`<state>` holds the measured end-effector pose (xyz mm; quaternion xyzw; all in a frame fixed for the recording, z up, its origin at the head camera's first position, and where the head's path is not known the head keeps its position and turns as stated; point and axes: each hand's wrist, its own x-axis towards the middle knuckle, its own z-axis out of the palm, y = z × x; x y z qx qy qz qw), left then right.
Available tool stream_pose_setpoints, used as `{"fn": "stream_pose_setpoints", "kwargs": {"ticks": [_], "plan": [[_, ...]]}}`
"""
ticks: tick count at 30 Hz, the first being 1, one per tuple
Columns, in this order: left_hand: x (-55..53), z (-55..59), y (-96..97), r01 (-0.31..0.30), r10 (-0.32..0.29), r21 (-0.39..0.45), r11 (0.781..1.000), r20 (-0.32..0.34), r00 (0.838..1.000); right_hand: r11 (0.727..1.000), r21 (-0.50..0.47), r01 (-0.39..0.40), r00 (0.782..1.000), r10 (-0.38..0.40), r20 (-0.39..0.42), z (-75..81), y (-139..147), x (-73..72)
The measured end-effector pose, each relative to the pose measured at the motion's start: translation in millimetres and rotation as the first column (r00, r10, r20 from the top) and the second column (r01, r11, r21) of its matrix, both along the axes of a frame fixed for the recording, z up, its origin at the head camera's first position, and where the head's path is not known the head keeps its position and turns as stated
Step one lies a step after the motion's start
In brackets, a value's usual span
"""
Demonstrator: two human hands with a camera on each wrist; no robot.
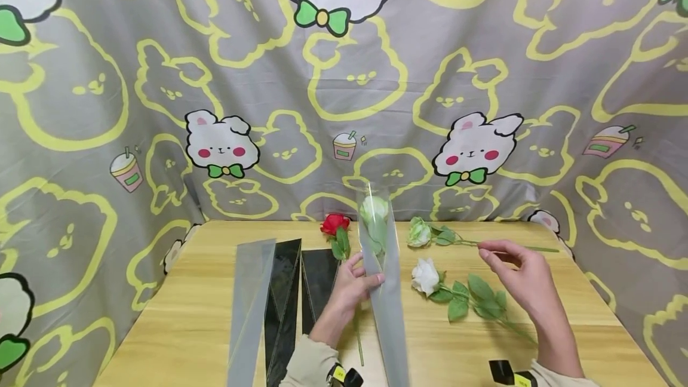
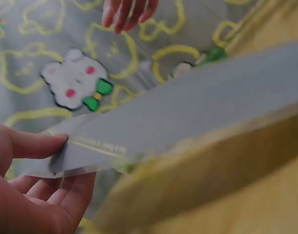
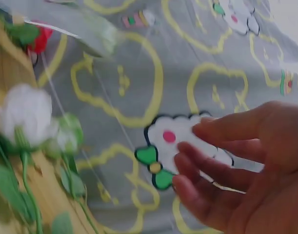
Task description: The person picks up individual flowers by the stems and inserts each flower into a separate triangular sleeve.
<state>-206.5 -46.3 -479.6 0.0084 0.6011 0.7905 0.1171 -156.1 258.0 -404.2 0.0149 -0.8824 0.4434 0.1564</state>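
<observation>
Left hand (image 1: 352, 285) is pinching the gray sleeve (image 1: 390, 327); right hand (image 1: 529, 273) is hovering, thumb and fingers loosely apart, probably clear of the green flower (image 1: 418, 232), wrist view being blurry.

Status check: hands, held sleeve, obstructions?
Left hand grips gray sleeve. Right hand empty, raised over table's right side. Pale rose inside sleeve. No obstruction seen; white rose lies right of sleeve.

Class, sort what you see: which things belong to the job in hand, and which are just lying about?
Apparently in the job:
- upright grey sleeve, held by the left hand
- pale green flower inside it

Lying about:
- red rose
- white rose
- green-white rose
- flat grey sleeve
- two black sleeves
</observation>
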Motion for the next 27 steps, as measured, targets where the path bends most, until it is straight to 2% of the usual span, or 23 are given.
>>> {"fn": "stream_pose_setpoints", "kwargs": {"ticks": [4, 6, 8, 9, 12, 15, 17, 20, 23, 25, 26, 27], "plan": [[-1.3, -18.8, 4.4, 0.005, -0.005, -0.069, 0.998, -0.003, 1.000, 0.982, 0.150, -0.115, 0.985, 0.094, 0.142, -11.1, 14.4, -0.2], [-2.4, -26.1, 4.9, 0.000, -0.002, -0.113, 0.994, -0.017, 1.000, 0.965, 0.193, -0.179, 0.970, 0.141, 0.196, -17.0, 19.1, -1.8], [-3.9, -31.8, 4.6, -0.004, -0.002, -0.147, 0.989, -0.037, 0.999, 0.953, 0.217, -0.210, 0.959, 0.158, 0.236, -22.4, 20.4, -5.3], [-4.5, -34.2, 4.3, -0.006, -0.006, -0.176, 0.984, -0.067, 0.998, 0.949, 0.225, -0.219, 0.955, 0.161, 0.250, -25.0, 19.6, -7.3], [-5.8, -36.6, 4.7, -0.008, -0.032, -0.261, 0.965, -0.148, 0.988, 0.942, 0.233, -0.242, 0.944, 0.173, 0.280, -32.7, 12.5, -13.4], [-5.2, -33.6, 5.8, -0.022, -0.052, -0.339, 0.940, -0.207, 0.977, 0.934, 0.238, -0.266, 0.934, 0.188, 0.305, -41.4, 1.9, -19.8], [-4.2, -29.3, 6.5, -0.021, -0.059, -0.381, 0.924, -0.199, 0.978, 0.927, 0.256, -0.272, 0.928, 0.182, 0.326, -46.8, -4.1, -23.7], [-2.4, -20.5, 3.5, -0.041, -0.061, -0.480, 0.876, -0.196, 0.979, 0.918, 0.297, -0.262, 0.925, 0.151, 0.350, -52.5, -11.1, -28.6], [-3.3, -9.9, -6.4, -0.091, -0.055, -0.564, 0.821, -0.237, 0.970, 0.909, 0.337, -0.246, 0.926, 0.118, 0.357, -56.9, -14.7, -31.2], [-7.0, -3.1, -18.9, -0.166, -0.022, -0.608, 0.776, -0.289, 0.957, 0.905, 0.354, -0.236, 0.928, 0.102, 0.358, -59.0, -16.4, -32.0], [-10.4, -1.2, -27.2, -0.215, -0.002, -0.625, 0.750, -0.327, 0.945, 0.903, 0.359, -0.237, 0.927, 0.100, 0.361, -60.7, -16.6, -32.3], [-13.9, 0.6, -36.6, -0.268, 0.024, -0.645, 0.715, -0.361, 0.932, 0.903, 0.362, -0.233, 0.927, 0.094, 0.362, -62.0, -17.0, -32.5]]}}
